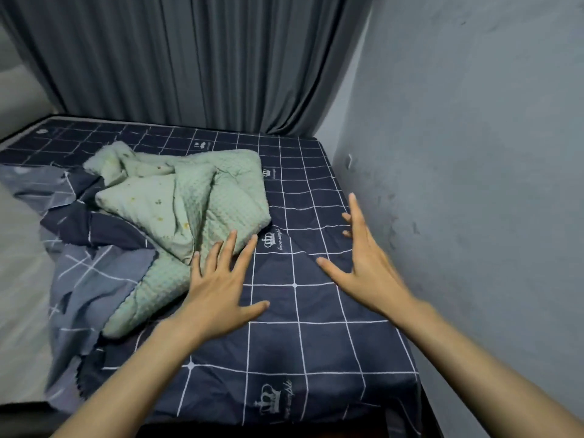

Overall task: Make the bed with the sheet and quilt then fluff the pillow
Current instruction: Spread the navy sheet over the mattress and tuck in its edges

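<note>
A navy sheet (316,343) with a white grid and crown prints covers the right part of the mattress. On the left side it is rumpled and folded back, showing a paler grey-blue underside (94,279). A crumpled pale green quilt (189,197) lies in a heap on the middle left of the bed. My left hand (221,286) lies flat with spread fingers on the sheet, its fingertips at the quilt's near edge. My right hand (363,257) is spread with straight fingers on the sheet near the wall. No pillow is in view.
A grey wall (474,153) runs close along the bed's right side. Dark grey curtains (189,58) hang behind the far end. Bare light mattress (22,263) shows at the left.
</note>
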